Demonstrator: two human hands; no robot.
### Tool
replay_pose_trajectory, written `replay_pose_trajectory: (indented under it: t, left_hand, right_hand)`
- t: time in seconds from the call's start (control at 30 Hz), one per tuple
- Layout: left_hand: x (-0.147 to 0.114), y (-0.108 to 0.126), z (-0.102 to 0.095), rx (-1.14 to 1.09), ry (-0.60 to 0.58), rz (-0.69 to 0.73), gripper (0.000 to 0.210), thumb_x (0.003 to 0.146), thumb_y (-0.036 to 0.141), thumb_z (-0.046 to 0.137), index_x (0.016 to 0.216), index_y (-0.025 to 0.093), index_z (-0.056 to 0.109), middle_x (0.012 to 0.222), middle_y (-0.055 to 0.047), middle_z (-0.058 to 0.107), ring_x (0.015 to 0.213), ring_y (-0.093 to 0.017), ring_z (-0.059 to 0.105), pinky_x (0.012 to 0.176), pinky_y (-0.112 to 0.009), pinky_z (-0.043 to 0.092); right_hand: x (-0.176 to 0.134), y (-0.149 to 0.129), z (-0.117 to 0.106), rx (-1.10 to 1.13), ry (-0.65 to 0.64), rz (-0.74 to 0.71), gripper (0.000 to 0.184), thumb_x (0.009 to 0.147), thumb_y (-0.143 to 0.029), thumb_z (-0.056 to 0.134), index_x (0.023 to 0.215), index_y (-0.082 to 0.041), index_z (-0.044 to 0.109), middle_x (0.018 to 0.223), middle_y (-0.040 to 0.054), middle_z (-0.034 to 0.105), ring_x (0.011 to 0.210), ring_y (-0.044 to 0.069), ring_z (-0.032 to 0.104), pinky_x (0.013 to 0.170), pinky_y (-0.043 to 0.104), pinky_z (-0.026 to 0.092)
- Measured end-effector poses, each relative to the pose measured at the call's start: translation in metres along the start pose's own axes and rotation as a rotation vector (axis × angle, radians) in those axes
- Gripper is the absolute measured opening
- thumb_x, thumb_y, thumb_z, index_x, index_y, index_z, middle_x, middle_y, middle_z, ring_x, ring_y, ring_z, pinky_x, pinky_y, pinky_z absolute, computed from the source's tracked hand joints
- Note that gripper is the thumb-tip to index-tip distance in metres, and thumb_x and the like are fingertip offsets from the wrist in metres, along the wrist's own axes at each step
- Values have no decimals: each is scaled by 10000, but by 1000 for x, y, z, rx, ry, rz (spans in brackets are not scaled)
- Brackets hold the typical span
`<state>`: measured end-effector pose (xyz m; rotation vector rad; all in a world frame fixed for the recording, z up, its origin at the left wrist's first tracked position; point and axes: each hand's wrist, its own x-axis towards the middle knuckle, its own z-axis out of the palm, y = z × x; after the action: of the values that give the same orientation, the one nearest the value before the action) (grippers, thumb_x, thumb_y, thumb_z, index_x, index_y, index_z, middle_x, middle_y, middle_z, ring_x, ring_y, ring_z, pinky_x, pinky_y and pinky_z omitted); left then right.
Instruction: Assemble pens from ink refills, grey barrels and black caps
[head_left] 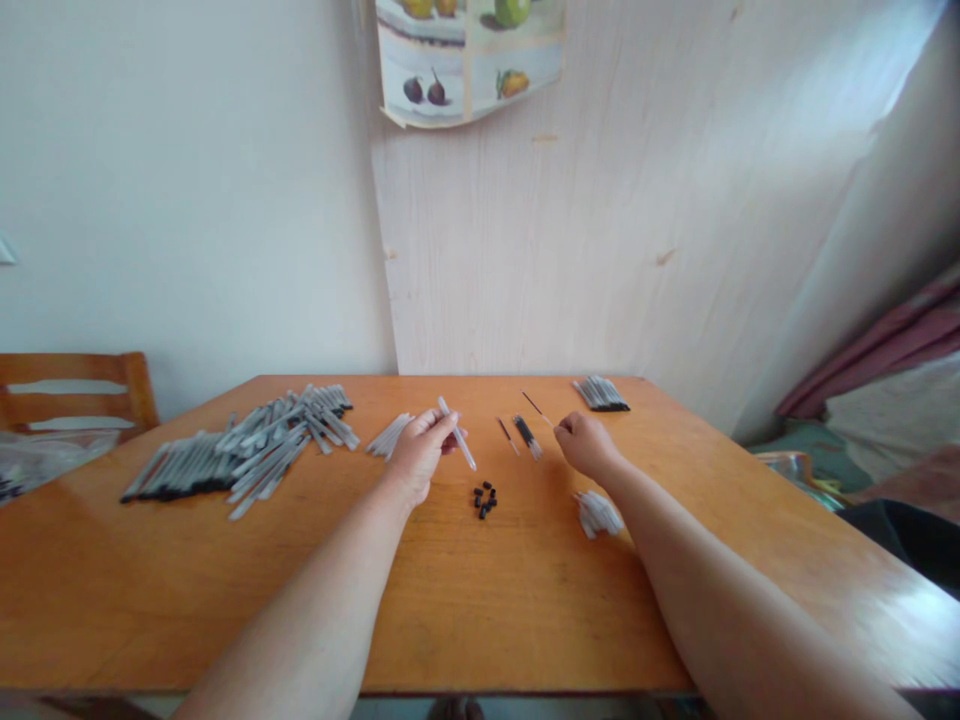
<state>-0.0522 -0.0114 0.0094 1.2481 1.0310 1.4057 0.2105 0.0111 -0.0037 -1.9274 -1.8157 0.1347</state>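
My left hand [422,452] is closed round a clear, whitish pen barrel [459,438], held slanted with its lower end toward the table. Between the fingertips of my right hand [587,443] is a thin pen refill [535,405], dark at its far end and pale near the fingers. Several small black caps [484,500] lie loose on the table between my arms. Just beyond them are a single refill [507,433] and a small group of dark refills [526,436]. More clear barrels [389,435] lie beside my left hand, partly hidden by it.
A large heap of pens and barrels [277,435] covers the left of the wooden table [450,610]. Pens with black ends [600,392] lie at the back right. A crumpled whitish bundle [598,514] sits by my right forearm. A chair [75,385] stands at the left.
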Motion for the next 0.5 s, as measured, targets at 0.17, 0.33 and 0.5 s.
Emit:
replay_pose_trajectory:
  t: [0.17, 0.33, 0.5]
  left_hand:
    - [-1, 1, 0, -3, -15, 13, 319, 722, 443, 674, 856, 155, 642, 739, -52, 675, 679, -137, 604, 652, -252, 412]
    - [-1, 3, 0, -56, -15, 6, 322, 709, 430, 689, 866, 150, 661, 732, -53, 672, 672, -130, 592, 642, -247, 408]
    - [-1, 6, 0, -205, -8, -21, 308, 660, 383, 737, 847, 150, 661, 704, -36, 662, 661, -115, 580, 622, -231, 399]
  right_hand:
    - [-18, -21, -10, 262, 55, -233, 206, 836, -311, 470, 769, -167, 602, 688, 51, 629, 636, 151, 538, 555, 248, 328]
    - [-34, -37, -16, 377, -19, -306, 193, 842, -325, 474, 793, -173, 583, 651, 13, 588, 586, 129, 500, 532, 235, 324]
    - [-40, -42, -13, 453, -84, -339, 170, 848, -320, 477, 813, -180, 567, 700, 18, 616, 616, 128, 537, 554, 231, 368]
